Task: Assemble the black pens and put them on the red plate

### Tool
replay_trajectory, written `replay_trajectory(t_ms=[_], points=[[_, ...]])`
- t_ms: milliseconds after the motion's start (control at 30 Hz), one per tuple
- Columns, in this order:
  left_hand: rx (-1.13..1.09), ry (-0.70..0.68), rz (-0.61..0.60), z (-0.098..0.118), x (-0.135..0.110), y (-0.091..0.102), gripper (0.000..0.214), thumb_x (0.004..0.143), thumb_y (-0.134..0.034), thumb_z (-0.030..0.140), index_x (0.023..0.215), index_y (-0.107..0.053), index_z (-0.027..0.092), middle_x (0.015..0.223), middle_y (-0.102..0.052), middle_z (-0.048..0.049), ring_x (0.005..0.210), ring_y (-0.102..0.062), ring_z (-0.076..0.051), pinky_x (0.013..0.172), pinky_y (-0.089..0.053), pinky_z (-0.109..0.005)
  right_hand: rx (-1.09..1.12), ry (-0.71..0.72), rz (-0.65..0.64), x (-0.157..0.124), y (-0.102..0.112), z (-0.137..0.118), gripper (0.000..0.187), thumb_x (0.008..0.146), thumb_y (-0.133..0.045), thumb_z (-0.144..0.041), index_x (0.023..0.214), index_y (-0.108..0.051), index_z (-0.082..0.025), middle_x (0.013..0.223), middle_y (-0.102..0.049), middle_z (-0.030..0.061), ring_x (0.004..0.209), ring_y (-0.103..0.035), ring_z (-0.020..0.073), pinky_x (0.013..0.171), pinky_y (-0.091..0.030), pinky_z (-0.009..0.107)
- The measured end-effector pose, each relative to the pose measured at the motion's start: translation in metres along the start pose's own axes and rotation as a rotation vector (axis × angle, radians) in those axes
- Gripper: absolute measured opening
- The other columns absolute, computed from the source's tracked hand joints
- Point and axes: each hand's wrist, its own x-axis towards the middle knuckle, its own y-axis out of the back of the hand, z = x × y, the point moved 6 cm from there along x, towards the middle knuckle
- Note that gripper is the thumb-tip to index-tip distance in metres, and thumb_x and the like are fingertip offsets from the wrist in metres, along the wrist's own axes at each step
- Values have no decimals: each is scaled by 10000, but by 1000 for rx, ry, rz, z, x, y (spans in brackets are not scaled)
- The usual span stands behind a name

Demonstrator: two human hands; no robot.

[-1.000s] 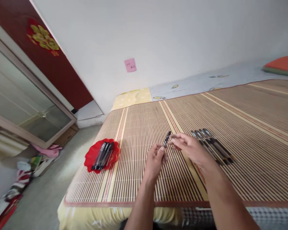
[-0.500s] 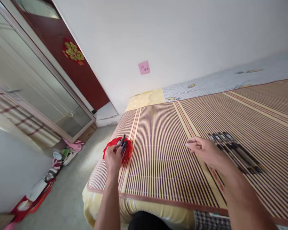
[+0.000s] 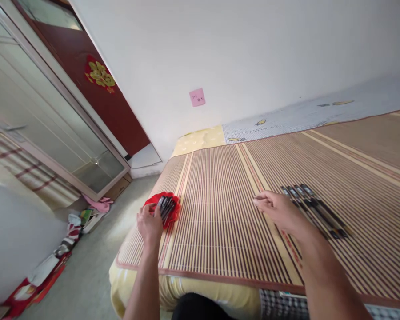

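My left hand [image 3: 150, 226] is at a red scalloped plate [image 3: 178, 212], thumb and fingers apart beside several black pens [image 3: 167, 208] that lie bunched on it. The thumb is close to the pens; whether it touches them I cannot tell. Over the striped mat [image 3: 213, 213], my right hand [image 3: 275, 209] has its fingers curled together, with nothing visible in them. To the right of that hand, several more black pens [image 3: 315, 211] lie side by side in a slanted row on the mat, apart from the fingers.
The mat covers a bed with a yellow sheet [image 3: 183, 289], whose near edge is close to my knee [image 3: 200, 306]. A white wall [image 3: 253, 58] with a pink note [image 3: 197, 97] stands behind. Shoes and other items [image 3: 66, 244] line the floor at left.
My left hand has let go of a pen, which now lies with the others on the plate; its fingers have drawn back left. My right hand has stayed nearly still.
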Motion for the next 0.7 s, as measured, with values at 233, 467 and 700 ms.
replay_trajectory(t_ms=[233, 467, 700], points=[[-1143, 415, -231, 74, -44, -65, 256, 642, -804, 313, 802, -681, 155, 621, -566, 38, 549, -472, -86, 494, -346, -176, -143, -3, -82, -15, -23, -35, 102, 856, -663, -281, 799, -698, -203, 868, -766, 67, 808, -688, 201, 694, -444, 299], [-1335, 549, -557, 125, -103, -110, 291, 596, -851, 271, 787, -694, 117, 584, -526, 53, 495, -441, -49, 426, -320, -132, -284, 2, -156, -23, -13, -35, 190, 884, -629, -220, 696, -636, -197, 753, -674, 24, 664, -570, 155, 636, -350, 271], [-1348, 598, -514, 106, -92, -114, 270, 597, -816, 261, 786, -703, 106, 585, -536, 42, 510, -456, -54, 420, -321, -125, -597, -236, 231, -29, 78, -3, 243, 941, -518, -164, 868, -747, -195, 936, -769, 91, 844, -667, 197, 667, -363, 276]])
